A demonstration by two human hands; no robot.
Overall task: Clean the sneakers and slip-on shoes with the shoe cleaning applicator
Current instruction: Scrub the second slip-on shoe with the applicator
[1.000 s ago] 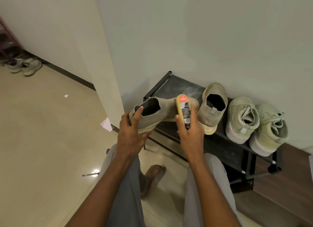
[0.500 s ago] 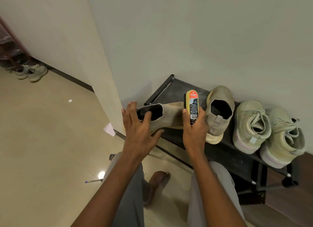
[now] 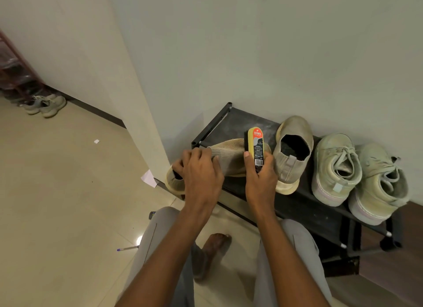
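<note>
Scrubbing the slip-on shoe mid-frame: your left hand grips it, your right hand grips the applicator; next, stroke along its knit.

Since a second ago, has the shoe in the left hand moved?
Yes. The slip-on shoe has come down from mid-air toward the black rack, beside its standing mate.

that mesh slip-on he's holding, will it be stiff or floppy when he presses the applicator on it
Probably floppy: the held slip-on has a thin knit mesh upper with nothing inside to back it. Likely light, since the left hand alone steadies it by the heel. The upper may give under the applicator in the right hand.
</note>
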